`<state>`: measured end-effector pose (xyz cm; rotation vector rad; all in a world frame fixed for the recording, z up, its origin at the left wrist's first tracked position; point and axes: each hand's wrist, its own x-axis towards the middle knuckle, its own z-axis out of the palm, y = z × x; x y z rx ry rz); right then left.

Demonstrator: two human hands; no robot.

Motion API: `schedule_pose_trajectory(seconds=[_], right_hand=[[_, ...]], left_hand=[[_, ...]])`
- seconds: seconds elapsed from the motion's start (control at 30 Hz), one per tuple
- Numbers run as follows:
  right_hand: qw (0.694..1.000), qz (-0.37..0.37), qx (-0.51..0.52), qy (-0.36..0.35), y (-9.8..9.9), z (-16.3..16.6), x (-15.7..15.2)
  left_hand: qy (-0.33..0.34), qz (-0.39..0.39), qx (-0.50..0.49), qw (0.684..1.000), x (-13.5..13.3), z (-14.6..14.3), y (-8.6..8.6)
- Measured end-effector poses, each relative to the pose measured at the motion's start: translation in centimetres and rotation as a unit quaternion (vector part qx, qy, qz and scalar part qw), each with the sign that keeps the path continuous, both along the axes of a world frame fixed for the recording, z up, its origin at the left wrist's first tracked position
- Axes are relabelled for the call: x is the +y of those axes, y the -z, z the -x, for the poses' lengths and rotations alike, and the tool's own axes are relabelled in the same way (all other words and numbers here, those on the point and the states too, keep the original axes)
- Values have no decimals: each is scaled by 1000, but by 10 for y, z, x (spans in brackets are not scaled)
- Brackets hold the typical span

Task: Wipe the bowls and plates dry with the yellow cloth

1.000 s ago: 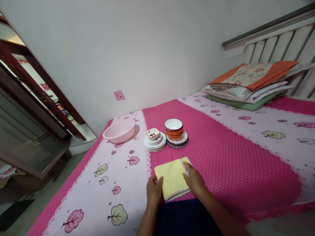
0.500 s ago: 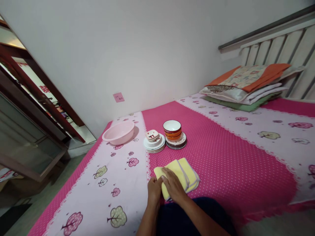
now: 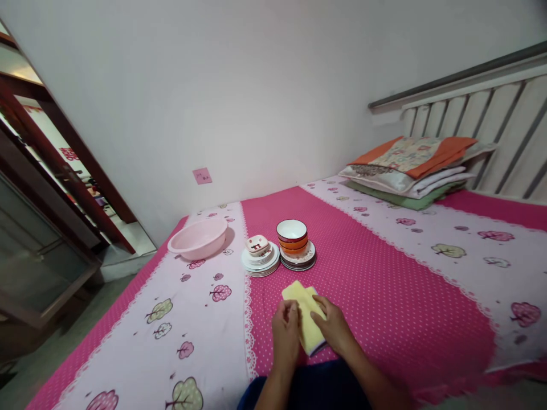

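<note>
"Cloth [image 3: 306, 320], yellow and folded: where is it?"

"Over the near side of the bed [image 3: 363, 296], between the left hand [image 3: 285, 326] and the right hand [image 3: 336, 326]. Whether it touches the bedspread underneath, I can't tell."

"And the grip?"

"Left thumb and fingers are closed on its left edge. The right hand has hold too, thumb on top, fingers at the right edge."

"What's beyond it?"

"Two stacks, side by side: a small bowl [image 3: 258, 245] topping white plates [image 3: 261, 267], and orange bowls [image 3: 293, 244] on flowered plates [image 3: 309, 253]. Farther left sits a pink basin [image 3: 199, 242]."
</note>
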<state>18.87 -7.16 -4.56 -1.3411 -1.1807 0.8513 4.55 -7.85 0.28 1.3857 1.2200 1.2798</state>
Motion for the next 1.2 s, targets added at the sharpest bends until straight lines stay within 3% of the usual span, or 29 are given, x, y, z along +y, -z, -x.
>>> schedule_pose_trajectory(seconds=[0.13, 0.23, 0.43, 0.67, 0.8, 0.9, 1.0, 1.2], right_hand=[[999, 13, -27, 25, 8, -16, 3], [998, 20, -51, 40, 13, -22, 4], [991, 39, -110, 64, 24, -28, 0], [970, 62, -217, 88, 25, -27, 3], [962, 96, -243, 85, 24, -25, 14], [958, 127, -249, 70, 24, -27, 17], [954, 144, -257, 60, 23, -27, 16], [952, 128, -265, 85, 27, -17, 6]], left_hand=[[-42, -99, 109, 988, 2, 0, 7], [-6, -147, 193, 970, 11, -15, 18], [66, -122, 324, 936, 25, -45, 48], [92, -114, 427, 892, 22, -38, 60], [89, -125, 335, 930, 21, -31, 66], [-31, -92, 135, 986, 21, -27, 72], [-111, -13, -14, 994, 26, -25, 72], [-35, 96, -136, 985, 43, -20, 59]])
